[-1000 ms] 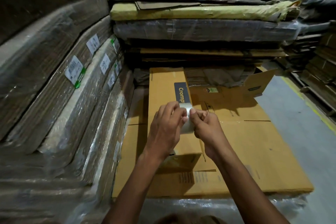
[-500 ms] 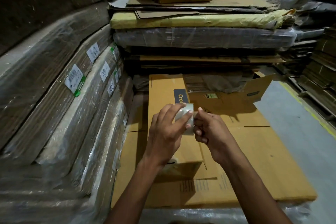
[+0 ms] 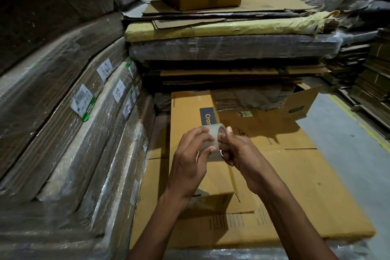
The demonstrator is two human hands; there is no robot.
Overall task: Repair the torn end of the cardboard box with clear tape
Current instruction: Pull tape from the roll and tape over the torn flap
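Far left, plastic-wrapped cardboard stacks (image 3: 69,133) bear white labels. Centre — the left hand (image 3: 191,155) grips the clear tape roll (image 3: 215,142) with curled fingers; the right hand (image 3: 242,154) pinches its other side. Both are above the flattened cardboard box (image 3: 295,175), its dark logo panel (image 3: 207,115) just beyond.

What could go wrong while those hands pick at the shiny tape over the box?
1. Both hands, left hand and right hand, hold the clear tape roll in the air, so the loose end may be hard to find and could tear crooked.
2. Nothing holds down the flattened cardboard box, so it might slide during taping.
3. The light is dim, so clear tape could wrinkle unnoticed.
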